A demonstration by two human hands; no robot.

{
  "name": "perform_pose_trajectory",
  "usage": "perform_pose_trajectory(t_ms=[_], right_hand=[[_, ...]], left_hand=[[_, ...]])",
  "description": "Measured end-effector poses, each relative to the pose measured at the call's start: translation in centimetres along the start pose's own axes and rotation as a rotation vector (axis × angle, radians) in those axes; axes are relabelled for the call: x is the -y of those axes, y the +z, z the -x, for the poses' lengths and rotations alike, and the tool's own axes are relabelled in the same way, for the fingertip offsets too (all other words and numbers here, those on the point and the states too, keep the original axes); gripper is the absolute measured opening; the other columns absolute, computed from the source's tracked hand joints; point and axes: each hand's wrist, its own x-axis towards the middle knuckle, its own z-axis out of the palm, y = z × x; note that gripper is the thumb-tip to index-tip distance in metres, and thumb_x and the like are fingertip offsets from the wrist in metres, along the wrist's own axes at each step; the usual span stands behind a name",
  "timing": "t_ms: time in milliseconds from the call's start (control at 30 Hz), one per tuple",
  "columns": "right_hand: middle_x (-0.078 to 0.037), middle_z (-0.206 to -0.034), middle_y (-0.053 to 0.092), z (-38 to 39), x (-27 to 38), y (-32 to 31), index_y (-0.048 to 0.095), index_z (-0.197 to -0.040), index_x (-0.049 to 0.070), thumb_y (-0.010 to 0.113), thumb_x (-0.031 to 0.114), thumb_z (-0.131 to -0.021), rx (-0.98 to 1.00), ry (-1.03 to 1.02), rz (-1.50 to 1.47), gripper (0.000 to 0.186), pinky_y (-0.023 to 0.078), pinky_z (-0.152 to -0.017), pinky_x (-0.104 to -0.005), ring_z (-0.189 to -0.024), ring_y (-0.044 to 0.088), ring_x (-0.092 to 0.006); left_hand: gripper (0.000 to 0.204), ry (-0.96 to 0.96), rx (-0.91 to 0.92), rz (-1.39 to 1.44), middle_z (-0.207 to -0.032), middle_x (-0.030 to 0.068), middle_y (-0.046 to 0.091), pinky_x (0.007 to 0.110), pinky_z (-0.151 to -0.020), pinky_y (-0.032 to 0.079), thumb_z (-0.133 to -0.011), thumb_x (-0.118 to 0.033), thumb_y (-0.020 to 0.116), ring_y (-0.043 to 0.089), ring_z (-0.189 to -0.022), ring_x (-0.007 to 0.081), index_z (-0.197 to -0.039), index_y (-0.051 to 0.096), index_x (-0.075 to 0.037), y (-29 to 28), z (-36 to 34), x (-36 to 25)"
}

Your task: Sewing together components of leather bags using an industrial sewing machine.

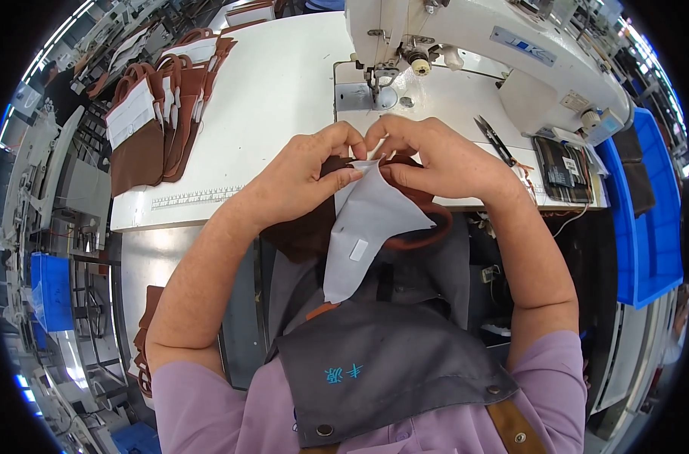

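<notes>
A brown leather bag piece hangs over the table's near edge, with its pale grey lining turned outward and a small white label on the lining. My left hand pinches its top edge, thumb on the lining. My right hand grips the same edge from the other side, fingertips close to the left ones. A reddish-brown loop handle dangles below my right hand. Just beyond my fingers is the presser foot of a white sewing machine. The pinched edge is partly hidden by my fingers.
Stacked brown bag pieces with handles lie on the white table at left. A ruler strip runs along its near edge. To the right are black thread snips, plaid cloth and a blue bin.
</notes>
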Motion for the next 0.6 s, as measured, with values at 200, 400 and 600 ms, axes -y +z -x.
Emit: perform_pose_trajectory(t_ms=[200, 400, 600], right_hand=[[-0.013, -0.078, 0.07, 0.1, 0.5, 2.2, 0.064, -0.096, 0.005, 0.063, 0.023, -0.092, -0.222, -0.114, 0.076, 0.018, 0.052, -0.066, -0.0371, -0.071, 0.068, -0.03], [-0.006, -0.08, 0.065, 0.6, 0.5, 5.9, 0.062, -0.088, 0.009, 0.075, 0.02, -0.079, -0.503, -0.202, 0.419, 0.02, 0.05, -0.062, -0.0413, -0.066, 0.065, -0.0276], [-0.002, -0.094, 0.064, 0.8, 1.0, 8.8, 0.061, -0.091, 0.011, 0.078, 0.015, -0.071, -0.526, -0.216, 0.465, 0.027, 0.048, -0.077, -0.0389, -0.081, 0.065, -0.0249]], left_hand=[[0.023, 0.009, -0.022, 0.003, -0.069, 0.0025, 0.053, 0.028, -0.067, 0.04, -0.09, -0.006, 0.068, 0.046, -0.067, 0.0127, -0.107, 0.053, -0.003, 0.1, 0.6, 0.0], [0.028, -0.069, -0.059, -0.065, -0.065, 0.0045, 0.044, 0.029, -0.06, 0.037, -0.085, -0.004, 0.071, 0.041, -0.061, 0.0156, -0.108, 0.053, -0.004, 0.2, 2.7, -1.0], [0.029, -0.09, -0.12, -0.045, -0.071, 0.007, 0.05, 0.03, -0.063, 0.041, -0.083, 0.0, 0.07, 0.048, -0.064, 0.0183, -0.108, 0.054, -0.004, 0.5, 4.6, -0.5]])
